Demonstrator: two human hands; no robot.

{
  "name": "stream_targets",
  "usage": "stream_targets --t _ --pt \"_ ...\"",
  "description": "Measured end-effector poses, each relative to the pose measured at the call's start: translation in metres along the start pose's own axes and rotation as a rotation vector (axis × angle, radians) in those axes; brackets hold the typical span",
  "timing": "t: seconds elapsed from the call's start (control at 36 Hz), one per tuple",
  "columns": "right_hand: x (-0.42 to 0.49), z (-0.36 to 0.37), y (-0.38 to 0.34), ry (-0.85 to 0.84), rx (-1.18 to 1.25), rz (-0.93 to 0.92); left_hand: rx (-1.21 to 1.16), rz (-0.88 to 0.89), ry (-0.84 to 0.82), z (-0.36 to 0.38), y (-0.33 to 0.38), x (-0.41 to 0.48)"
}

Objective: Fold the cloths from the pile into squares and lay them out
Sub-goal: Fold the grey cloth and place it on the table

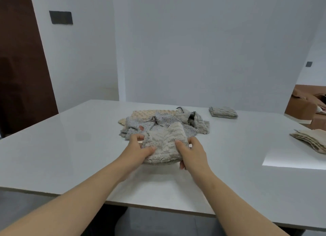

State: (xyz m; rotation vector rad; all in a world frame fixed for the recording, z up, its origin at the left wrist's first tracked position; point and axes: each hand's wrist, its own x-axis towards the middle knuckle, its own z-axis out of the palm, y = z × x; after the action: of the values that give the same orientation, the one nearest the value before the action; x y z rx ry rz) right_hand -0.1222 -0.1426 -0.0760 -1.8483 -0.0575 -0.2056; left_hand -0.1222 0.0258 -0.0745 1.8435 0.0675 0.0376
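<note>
A beige textured cloth lies crumpled at the near side of the pile of cloths in the middle of the white table. My left hand grips its left edge, thumb on top. At its right edge my right hand pinches the fabric between thumb and fingers. The pile behind holds grey dotted and cream cloths, tangled together. One folded grey cloth lies at the far right of the table. A stack of folded beige cloths sits at the right edge.
A brown cardboard box stands beyond the table's right side. The near table edge runs under my forearms. A white wall rises just behind the table, and a dark door is at the far left.
</note>
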Motion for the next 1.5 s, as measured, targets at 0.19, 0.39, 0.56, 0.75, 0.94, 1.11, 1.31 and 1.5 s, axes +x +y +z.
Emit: stream_targets --t 0.19,0.39,0.56,0.75,0.94,1.11,1.31,1.5 --pt "0.051 -0.012 -0.018 0.005 0.019 0.001 0.061 0.186 0.003 0.006 0.032 0.042" --pt "0.101 -0.015 -0.028 0.008 0.102 0.024 0.131 0.256 0.016 0.007 0.055 0.1" --pt "0.163 -0.015 -0.034 0.008 0.167 0.055 0.097 0.256 0.012 0.005 0.075 0.164" --pt "0.241 -0.013 -0.034 0.016 0.205 0.095 -0.057 0.25 -0.011 0.009 0.091 0.231" --pt "0.322 -0.004 -0.018 0.085 0.189 0.063 -0.181 0.218 0.031 0.023 0.09 0.314" --pt "0.378 0.005 0.002 0.188 0.225 0.061 -0.289 0.208 0.011 0.043 0.084 0.372" --pt "0.407 0.028 0.042 0.16 0.35 0.134 -0.273 0.182 0.054 0.055 0.043 0.414" --pt "0.423 0.037 0.079 0.188 0.204 0.109 -0.158 0.159 0.007 0.07 0.018 0.439"
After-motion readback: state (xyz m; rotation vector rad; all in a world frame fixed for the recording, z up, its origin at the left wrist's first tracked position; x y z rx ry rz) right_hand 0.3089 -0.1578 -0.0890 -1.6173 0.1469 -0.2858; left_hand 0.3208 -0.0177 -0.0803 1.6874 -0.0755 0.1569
